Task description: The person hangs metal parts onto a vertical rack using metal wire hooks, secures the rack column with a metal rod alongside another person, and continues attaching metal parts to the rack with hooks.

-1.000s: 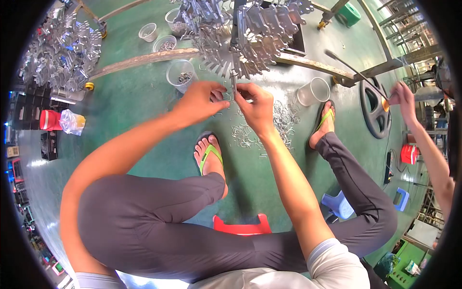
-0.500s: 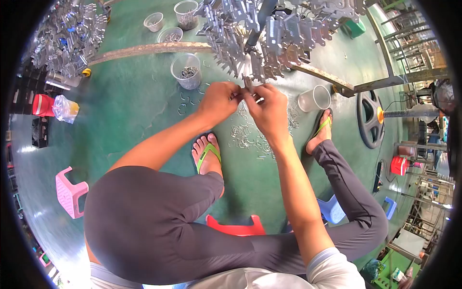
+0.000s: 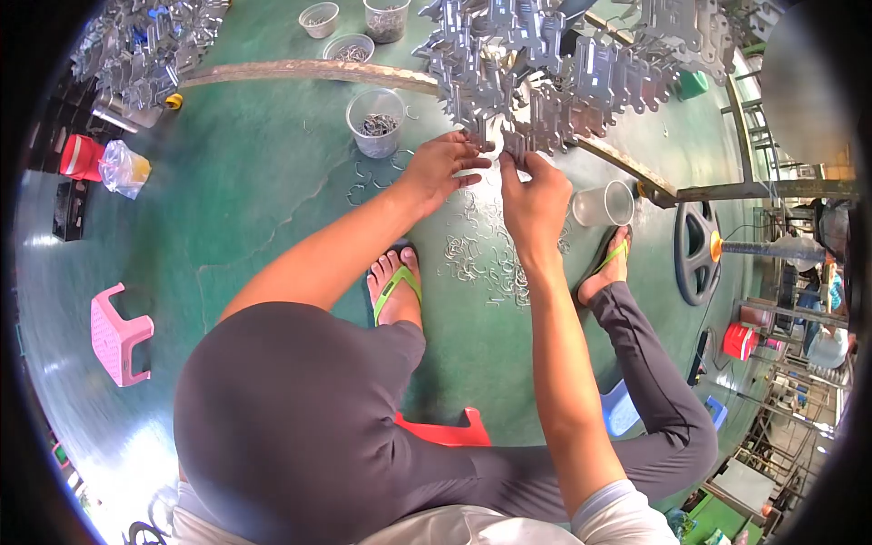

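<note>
The right hand (image 3: 538,202) pinches a bracket (image 3: 517,145) low on the shiny metal cluster (image 3: 586,77). The left hand (image 3: 438,173), fingers parted, is just beside it.

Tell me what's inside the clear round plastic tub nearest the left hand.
Inside the clear round plastic tub, small silvery metal pieces lie heaped loosely. They hide the tub's bottom, so whatever lies beneath the top layer cannot be seen.

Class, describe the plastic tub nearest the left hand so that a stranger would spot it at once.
Find the long, worn bar crossing the top of the view. Below it, up and left of the left hand, sits a clear tub. It holds small metal pieces; the other filled tubs stand beyond the bar.
</note>
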### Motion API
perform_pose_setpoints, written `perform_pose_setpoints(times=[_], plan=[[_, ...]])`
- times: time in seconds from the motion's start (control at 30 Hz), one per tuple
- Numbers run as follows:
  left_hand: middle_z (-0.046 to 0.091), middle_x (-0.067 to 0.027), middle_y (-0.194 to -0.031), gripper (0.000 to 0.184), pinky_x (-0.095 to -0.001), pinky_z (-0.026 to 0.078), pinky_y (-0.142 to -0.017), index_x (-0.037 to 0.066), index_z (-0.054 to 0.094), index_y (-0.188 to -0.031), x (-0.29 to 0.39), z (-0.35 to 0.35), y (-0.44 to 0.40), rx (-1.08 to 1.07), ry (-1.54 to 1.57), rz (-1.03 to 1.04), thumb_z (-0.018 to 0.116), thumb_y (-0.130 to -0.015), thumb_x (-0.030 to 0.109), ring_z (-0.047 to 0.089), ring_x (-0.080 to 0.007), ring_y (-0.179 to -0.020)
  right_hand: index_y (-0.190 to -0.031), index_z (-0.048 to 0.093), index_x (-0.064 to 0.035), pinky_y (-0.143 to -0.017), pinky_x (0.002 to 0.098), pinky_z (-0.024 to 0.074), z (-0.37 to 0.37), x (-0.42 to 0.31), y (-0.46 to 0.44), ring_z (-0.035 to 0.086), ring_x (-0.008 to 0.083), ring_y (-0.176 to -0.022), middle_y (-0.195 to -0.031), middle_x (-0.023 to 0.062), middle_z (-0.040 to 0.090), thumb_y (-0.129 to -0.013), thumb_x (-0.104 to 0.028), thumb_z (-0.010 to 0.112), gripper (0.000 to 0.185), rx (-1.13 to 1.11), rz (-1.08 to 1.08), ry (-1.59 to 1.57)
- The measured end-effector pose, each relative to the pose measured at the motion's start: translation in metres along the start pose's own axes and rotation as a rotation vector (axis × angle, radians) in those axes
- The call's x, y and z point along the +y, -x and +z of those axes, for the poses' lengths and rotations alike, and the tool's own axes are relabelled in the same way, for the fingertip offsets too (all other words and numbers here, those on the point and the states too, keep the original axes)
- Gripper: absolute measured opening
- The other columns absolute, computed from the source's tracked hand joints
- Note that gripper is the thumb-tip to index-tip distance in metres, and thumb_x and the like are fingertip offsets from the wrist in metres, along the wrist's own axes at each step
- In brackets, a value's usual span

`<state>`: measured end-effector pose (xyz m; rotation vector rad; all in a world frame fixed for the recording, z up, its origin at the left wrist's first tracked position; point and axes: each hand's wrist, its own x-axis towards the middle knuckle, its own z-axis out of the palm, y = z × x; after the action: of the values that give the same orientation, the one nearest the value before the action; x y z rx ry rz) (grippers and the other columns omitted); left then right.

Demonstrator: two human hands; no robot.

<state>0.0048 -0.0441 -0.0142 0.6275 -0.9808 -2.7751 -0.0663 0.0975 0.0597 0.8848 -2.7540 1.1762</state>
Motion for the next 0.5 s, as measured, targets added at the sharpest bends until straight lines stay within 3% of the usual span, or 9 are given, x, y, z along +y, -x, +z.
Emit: perform_pose_setpoints(times=[0.27, 0.4, 0.5], plan=[[0.071, -0.0076, -0.123, 0.022, -0.0372, 0.049, -0.093, 0.011, 0.059, -0.121, -0.004, 0.004, 0.007, 0.096, -0.102, -0.016, 0.06, -0.099, 0.012, 0.066, -0.0173, -0.108, -0.092, 0.076, -0.0009, -0.06, 0.0484, 0.0479, 0.002, -0.008, 0.005, 0.064, 0.0398, -0.057, -0.06, 0.0203, 0.063, -0.092, -0.026, 0.07, 0.026, 0.038, 0.085, 0.046], [0.072, -0.0076, -0.122, 0.032, -0.0368, 0.048, -0.096, 0.007, 0.057, -0.131, 0.001, 0.01, 0.012, 0.039, -0.152, -0.038, 0.059, -0.1, 0.016, 0.066, -0.0164, -0.111, -0.089, 0.074, 0.0002, -0.065, 0.0501, 0.0506, -0.003, -0.009, 0.01, 0.067, 0.0425, -0.067, -0.07, 0.0231, 0.067, -0.091, -0.025, 0.07, 0.025, 0.024, 0.049, 0.07], [0.072, -0.0093, -0.122, 0.042, -0.0349, 0.051, -0.094, 0.002, 0.059, -0.135, 0.024, 0.026, 0.035, 0.085, -0.431, -0.171, 0.058, -0.1, 0.025, 0.066, -0.0168, -0.114, -0.087, 0.071, 0.0016, -0.069, 0.0505, 0.0521, -0.006, -0.006, 0.026, 0.069, 0.0415, -0.075, -0.083, 0.0244, 0.069, -0.09, -0.019, 0.071, 0.021, 0.029, -0.027, 0.082]])
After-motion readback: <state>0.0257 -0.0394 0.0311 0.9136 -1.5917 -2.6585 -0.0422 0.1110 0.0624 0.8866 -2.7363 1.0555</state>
